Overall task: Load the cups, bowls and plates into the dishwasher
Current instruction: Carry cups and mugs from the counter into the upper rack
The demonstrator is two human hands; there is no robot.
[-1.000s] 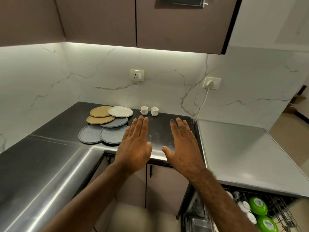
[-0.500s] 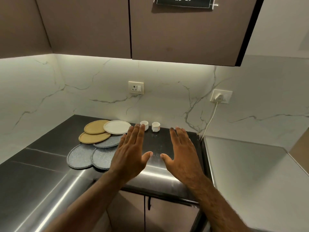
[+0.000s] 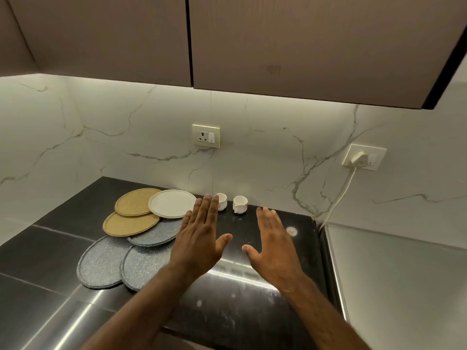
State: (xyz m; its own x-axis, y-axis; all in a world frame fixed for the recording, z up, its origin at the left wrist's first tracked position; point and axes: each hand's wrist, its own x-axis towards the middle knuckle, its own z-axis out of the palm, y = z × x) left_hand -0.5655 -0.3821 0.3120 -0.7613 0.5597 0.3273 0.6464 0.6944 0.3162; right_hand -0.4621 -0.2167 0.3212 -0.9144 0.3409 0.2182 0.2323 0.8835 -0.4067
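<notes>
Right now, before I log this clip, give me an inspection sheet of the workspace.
Surface: dark counter, smudged, glare near the front edge.
Job's things: two tan plates, one white plate, three grey plates, overlapping; two small white cups near the wall.
Clutter: nothing seen.
Hands: left hand and right hand open, flat, holding nothing.
Cables: white cord from the plugged socket.
Surroundings: marble backsplash, brown upper cabinets.

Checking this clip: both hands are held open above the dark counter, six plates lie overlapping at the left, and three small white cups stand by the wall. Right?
Not quite. The head view shows two small white cups, not three. The rest holds: left hand and right hand open above the counter, six plates overlapping at the left.
</notes>
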